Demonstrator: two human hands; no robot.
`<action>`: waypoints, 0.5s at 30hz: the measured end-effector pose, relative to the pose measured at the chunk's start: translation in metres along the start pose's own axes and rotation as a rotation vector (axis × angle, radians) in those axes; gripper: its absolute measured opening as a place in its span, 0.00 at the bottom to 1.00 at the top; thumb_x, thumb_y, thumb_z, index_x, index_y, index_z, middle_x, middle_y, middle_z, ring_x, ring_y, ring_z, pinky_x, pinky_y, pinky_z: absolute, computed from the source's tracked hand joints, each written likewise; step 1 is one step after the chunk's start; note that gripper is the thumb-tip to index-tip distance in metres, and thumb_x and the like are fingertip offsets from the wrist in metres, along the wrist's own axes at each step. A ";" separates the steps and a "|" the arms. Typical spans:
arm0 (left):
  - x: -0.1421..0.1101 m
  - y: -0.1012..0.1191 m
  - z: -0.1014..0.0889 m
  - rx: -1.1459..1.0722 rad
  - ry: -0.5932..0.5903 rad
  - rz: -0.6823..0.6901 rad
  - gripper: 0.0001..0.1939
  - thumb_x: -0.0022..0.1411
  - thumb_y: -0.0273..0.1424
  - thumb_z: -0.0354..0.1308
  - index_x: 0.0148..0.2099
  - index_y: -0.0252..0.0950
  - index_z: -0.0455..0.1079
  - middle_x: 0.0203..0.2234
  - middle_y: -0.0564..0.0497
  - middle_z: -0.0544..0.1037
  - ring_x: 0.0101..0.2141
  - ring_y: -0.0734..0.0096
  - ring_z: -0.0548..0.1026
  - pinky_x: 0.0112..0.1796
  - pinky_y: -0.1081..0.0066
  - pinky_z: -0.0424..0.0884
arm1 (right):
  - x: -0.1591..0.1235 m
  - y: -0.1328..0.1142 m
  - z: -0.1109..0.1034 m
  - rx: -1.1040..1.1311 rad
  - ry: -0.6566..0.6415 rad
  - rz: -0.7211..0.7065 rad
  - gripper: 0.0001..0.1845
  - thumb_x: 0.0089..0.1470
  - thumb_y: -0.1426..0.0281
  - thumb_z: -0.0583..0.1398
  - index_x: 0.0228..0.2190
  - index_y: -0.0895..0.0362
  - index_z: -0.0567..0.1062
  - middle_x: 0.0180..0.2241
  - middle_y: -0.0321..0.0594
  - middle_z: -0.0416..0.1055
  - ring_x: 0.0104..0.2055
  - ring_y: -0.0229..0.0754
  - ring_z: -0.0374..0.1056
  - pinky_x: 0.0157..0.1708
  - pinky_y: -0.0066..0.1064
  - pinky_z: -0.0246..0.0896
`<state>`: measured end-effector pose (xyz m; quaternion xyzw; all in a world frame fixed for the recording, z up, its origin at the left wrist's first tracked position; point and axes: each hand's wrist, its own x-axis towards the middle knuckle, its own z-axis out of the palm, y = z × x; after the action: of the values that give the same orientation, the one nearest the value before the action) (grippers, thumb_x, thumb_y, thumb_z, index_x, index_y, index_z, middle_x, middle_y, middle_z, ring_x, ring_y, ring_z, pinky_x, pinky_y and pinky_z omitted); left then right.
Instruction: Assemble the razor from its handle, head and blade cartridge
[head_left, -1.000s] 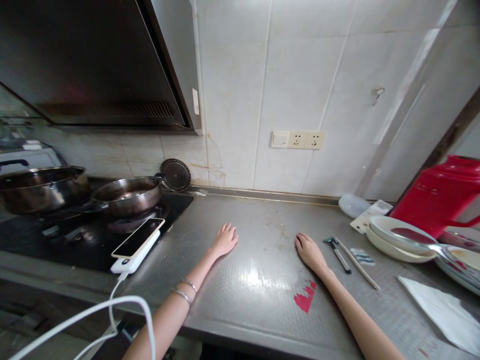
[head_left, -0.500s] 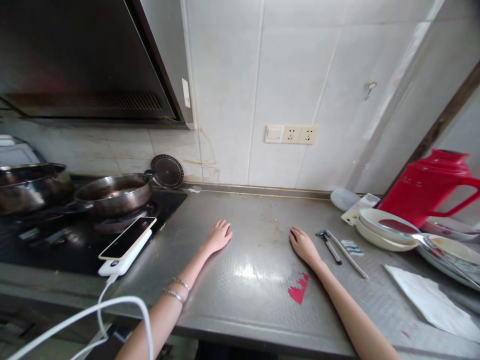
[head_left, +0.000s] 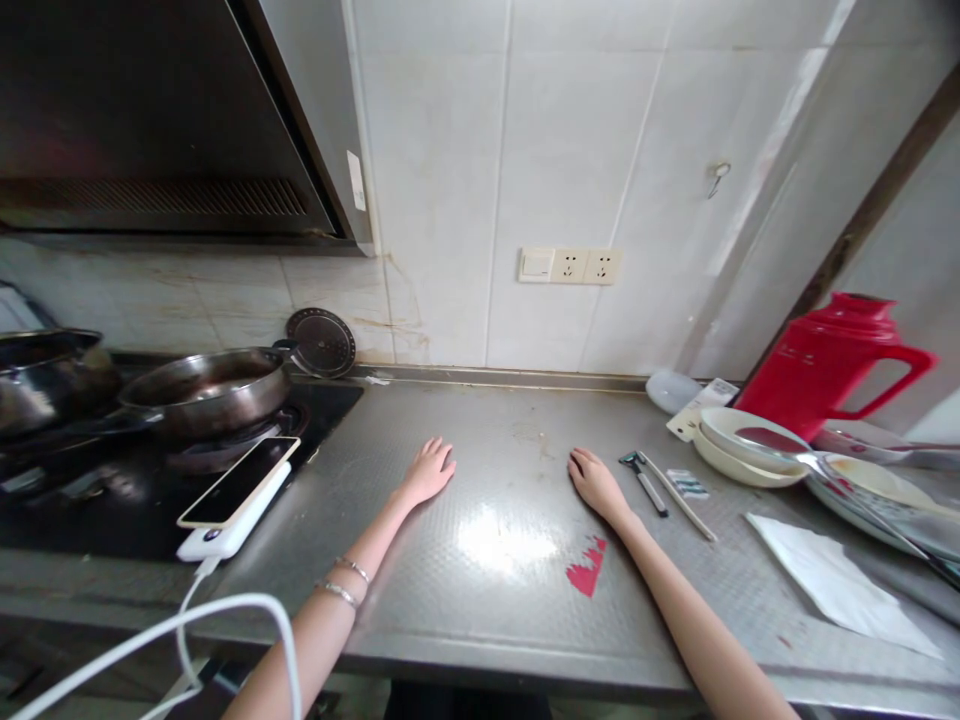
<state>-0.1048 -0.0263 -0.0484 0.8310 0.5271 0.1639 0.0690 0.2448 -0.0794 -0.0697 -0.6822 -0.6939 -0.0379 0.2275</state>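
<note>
My left hand (head_left: 427, 470) lies flat, palm down, on the steel counter (head_left: 495, 590), fingers stretched out and holding nothing. My right hand (head_left: 595, 482) rests palm down a little to the right, fingers open and empty too. Two thin bracelets circle my left wrist. Just right of my right hand lie a razor (head_left: 645, 483) and a thin stick (head_left: 679, 496). A red mark (head_left: 586, 568) shows on the counter beside my right forearm.
A phone on a white power bank (head_left: 236, 490) with a white cable sits at the stove's edge. Two pans (head_left: 206, 385) stand on the stove. At right are stacked plates (head_left: 750, 445), a red jug (head_left: 829, 365) and a white sheet (head_left: 832, 585).
Both hands stay flat in the same spots on the counter. The view has swung slightly to the right, so everything sits further left in the picture.
</note>
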 end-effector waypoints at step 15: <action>0.001 -0.002 0.002 0.007 0.026 0.009 0.21 0.62 0.38 0.45 0.55 0.36 0.63 0.57 0.43 0.62 0.59 0.59 0.56 0.56 0.60 0.54 | -0.011 0.020 -0.045 0.009 0.076 0.100 0.21 0.52 0.73 0.49 0.44 0.62 0.73 0.49 0.50 0.69 0.52 0.47 0.64 0.53 0.34 0.55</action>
<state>-0.1058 -0.0247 -0.0503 0.8316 0.5245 0.1729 0.0586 0.2754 -0.1043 -0.0389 -0.7130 -0.6499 -0.0492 0.2586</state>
